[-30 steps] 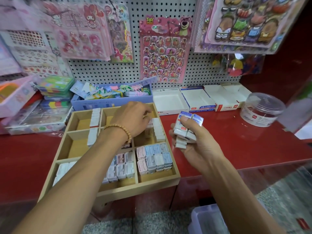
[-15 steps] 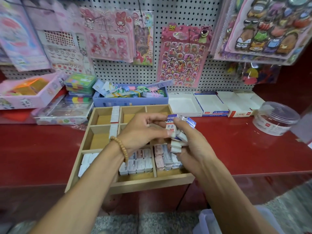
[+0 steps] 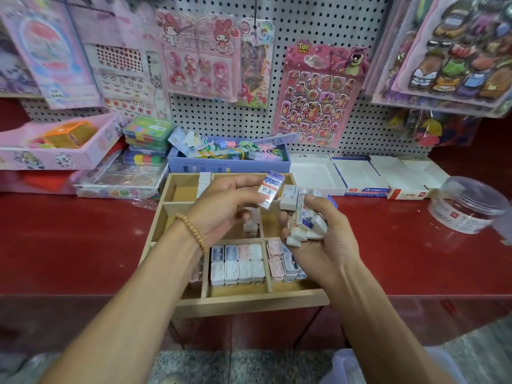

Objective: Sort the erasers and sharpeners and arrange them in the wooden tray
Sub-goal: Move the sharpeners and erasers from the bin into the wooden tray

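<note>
A wooden tray (image 3: 249, 302) with several compartments sits on the red counter. Its front cells hold rows of pastel sharpeners (image 3: 237, 267); white erasers (image 3: 204, 181) stand in a back cell. My left hand (image 3: 221, 209) pinches one white eraser with a blue-and-red sleeve (image 3: 270, 191) above the tray's middle. Just to the right, my right hand (image 3: 321, 239) grips a bunch of erasers (image 3: 303, 217) over the tray's right side. My forearms hide the tray's left and right front parts.
Behind the tray stands a blue box (image 3: 230, 162) of clips. Open white eraser cartons (image 3: 357, 176) line the back right. A clear plastic jar (image 3: 468, 203) lies at the far right. Sticker packs hang on the pegboard (image 3: 304, 23). Pink and coloured boxes (image 3: 55, 145) sit at the left.
My left hand left the tray's back cells, came to my right hand and drew one eraser out of the bunch. The view shifted right and nearer.
</note>
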`<state>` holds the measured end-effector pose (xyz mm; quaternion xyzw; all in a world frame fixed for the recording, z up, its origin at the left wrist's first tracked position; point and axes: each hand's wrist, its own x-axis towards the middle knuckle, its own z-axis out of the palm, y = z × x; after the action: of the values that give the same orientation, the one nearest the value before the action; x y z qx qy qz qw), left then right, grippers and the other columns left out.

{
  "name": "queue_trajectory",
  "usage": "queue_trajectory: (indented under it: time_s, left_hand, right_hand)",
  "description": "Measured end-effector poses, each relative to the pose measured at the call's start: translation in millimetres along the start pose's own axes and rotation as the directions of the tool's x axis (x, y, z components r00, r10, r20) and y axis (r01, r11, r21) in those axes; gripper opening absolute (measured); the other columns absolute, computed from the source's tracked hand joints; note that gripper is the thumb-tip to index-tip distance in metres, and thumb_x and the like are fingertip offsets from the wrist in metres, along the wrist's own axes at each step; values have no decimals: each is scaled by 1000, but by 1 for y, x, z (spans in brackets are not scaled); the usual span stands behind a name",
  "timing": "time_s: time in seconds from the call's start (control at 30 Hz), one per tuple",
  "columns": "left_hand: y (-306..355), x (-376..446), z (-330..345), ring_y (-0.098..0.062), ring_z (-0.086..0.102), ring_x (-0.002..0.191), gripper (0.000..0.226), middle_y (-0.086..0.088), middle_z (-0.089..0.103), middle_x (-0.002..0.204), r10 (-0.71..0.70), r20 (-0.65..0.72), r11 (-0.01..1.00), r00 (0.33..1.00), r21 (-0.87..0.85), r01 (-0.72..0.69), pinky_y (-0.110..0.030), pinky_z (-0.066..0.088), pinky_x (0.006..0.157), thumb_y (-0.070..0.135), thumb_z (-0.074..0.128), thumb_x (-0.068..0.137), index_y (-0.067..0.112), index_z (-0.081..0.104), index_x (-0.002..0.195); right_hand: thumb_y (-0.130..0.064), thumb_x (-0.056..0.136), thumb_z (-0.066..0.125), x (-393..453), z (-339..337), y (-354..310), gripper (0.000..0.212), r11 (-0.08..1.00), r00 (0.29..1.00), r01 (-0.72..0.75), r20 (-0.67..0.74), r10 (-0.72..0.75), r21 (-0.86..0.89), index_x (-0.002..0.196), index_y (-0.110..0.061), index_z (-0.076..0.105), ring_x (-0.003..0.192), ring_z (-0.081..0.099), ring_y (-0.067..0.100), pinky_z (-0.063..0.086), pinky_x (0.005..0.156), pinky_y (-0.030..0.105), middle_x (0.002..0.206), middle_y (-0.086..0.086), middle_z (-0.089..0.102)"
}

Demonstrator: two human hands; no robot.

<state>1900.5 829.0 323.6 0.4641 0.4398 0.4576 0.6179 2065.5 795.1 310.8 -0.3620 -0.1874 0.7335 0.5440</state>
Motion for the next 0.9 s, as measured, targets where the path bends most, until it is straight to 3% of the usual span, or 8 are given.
queue_trajectory:
  time_s: [0.13, 0.27, 0.37, 0.47, 0.57, 0.77, 0.83, 0.9]
  left_hand:
    - [6, 0, -6, -9, 60, 65, 25, -7, 71, 90, 30, -101, 999, 994, 44, -26, -20, 42, 50, -3, 62, 88, 6, 67, 111]
    - [9, -2, -25, -14, 69, 65, 15, 0, 70, 88, 145, -145, 873, 979, 484, -58, -25, 54, 57, 3, 66, 88, 14, 71, 98]
    - [7, -4, -36, -12, 61, 64, 17, 2, 65, 79, 137, -85, 717, 987, 696, -39, -26, 50, 65, 5, 79, 76, 16, 72, 86]
    - [2, -4, -33, -7, 53, 65, 23, 7, 59, 77, 56, 2, 611, 998, 791, -36, -19, 45, 66, 8, 83, 72, 17, 68, 87]
    - [-5, -2, -23, 1, 48, 64, 19, 12, 57, 80, 108, 60, 438, 992, 893, -101, -8, 37, 58, 12, 81, 76, 18, 68, 88]
    - [-21, 7, -8, -8, 49, 78, 17, 13, 56, 84, 175, 150, 201, 973, 962, -184, -21, 34, 67, 20, 76, 81, 20, 64, 92]
    - [-26, 10, -7, -10, 50, 80, 18, 9, 57, 90, 157, 156, 164, 975, 970, -181, -23, 36, 69, 24, 78, 79, 20, 63, 89]
    - [-25, 12, -8, -8, 54, 77, 14, 8, 61, 89, 161, 129, 234, 979, 958, -164, -22, 40, 67, 25, 77, 80, 20, 66, 86]
  right_hand:
    - [-22, 71, 68, -2, -3, 1, 27, 998, 1000, 30, -1, -30, 50, 93, -7, 72, 65, 63, 21, 38, 51, 23, 88, 14, 69]
    - [-22, 72, 68, -3, -10, -4, 36, 998, 998, 62, -22, -62, 22, 104, -8, 66, 68, 64, 22, 44, 57, 28, 94, 13, 68]
    - [-21, 72, 67, -5, -14, -5, 34, 998, 997, 59, -46, -59, 8, 103, -7, 67, 68, 64, 22, 45, 58, 28, 91, 13, 70]
    - [-19, 73, 66, -9, -16, -5, 25, 999, 996, 49, -72, -48, 4, 95, -8, 69, 66, 65, 21, 42, 62, 29, 86, 12, 72]
    - [-19, 74, 66, -12, -18, -5, 26, 999, 997, 39, -70, -39, 6, 97, -8, 69, 65, 65, 20, 43, 62, 29, 87, 12, 72]
    - [-20, 73, 67, -12, -18, -6, 30, 999, 997, 28, -71, -31, -46, 101, -9, 69, 67, 66, 19, 45, 58, 28, 89, 11, 72]
    - [-20, 73, 67, -11, -17, -6, 28, 998, 997, 32, -68, -35, -54, 99, -9, 69, 67, 67, 20, 43, 61, 29, 86, 11, 73]
    - [-17, 77, 66, -10, -16, -6, 22, 997, 997, 37, -72, -42, -63, 98, -9, 69, 67, 67, 20, 42, 63, 31, 85, 11, 73]
